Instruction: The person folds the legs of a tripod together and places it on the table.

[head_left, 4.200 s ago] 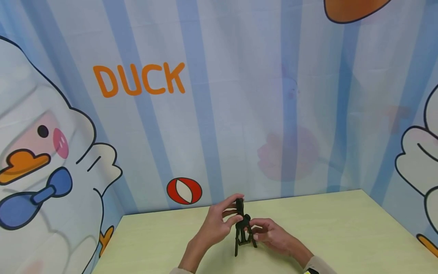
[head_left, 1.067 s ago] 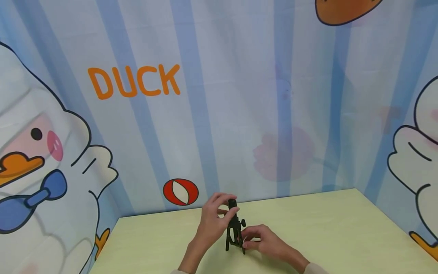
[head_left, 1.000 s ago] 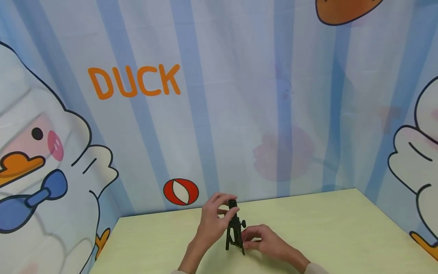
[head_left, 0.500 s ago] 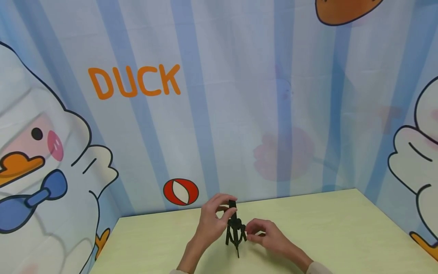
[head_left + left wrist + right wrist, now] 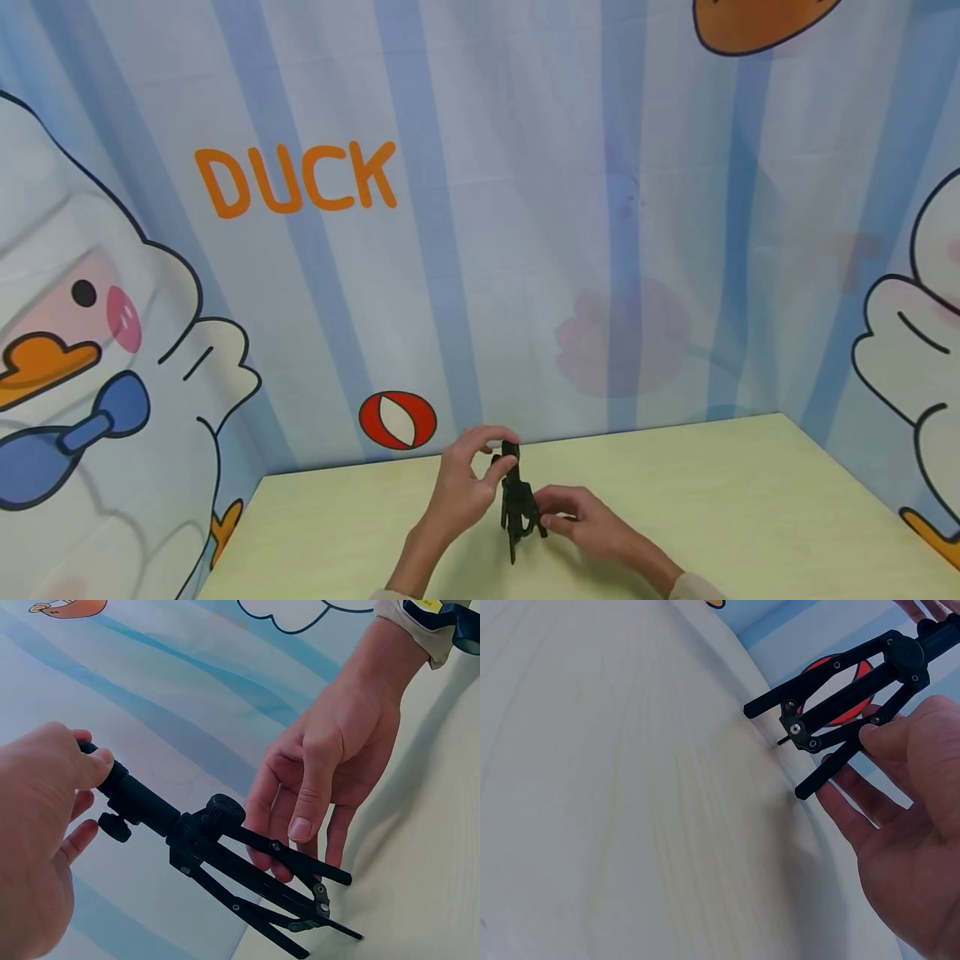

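A small black tripod [image 5: 519,503] stands upright between both hands, its legs only partly spread, with braces joining them to the centre column. My left hand [image 5: 462,483] pinches its top end between thumb and fingers. My right hand [image 5: 592,525] is at the lower part; in the right wrist view its thumb and fingers [image 5: 900,742] pinch one leg. In the left wrist view a round knob [image 5: 225,810] sits at the leg joint, and a smaller knob [image 5: 114,826] sticks out below the left hand. Whether the leg tips touch the table cannot be told.
The pale wood-grain table [image 5: 697,483] runs back to a striped blue-and-white curtain [image 5: 525,250] printed with ducks and a red ball [image 5: 397,420]. The left side also has a printed curtain.
The tripod has turned about its upright axis between the hands, and its legs look closer together. My right hand has shifted from one leg to another; the left hand keeps its pinch on top.
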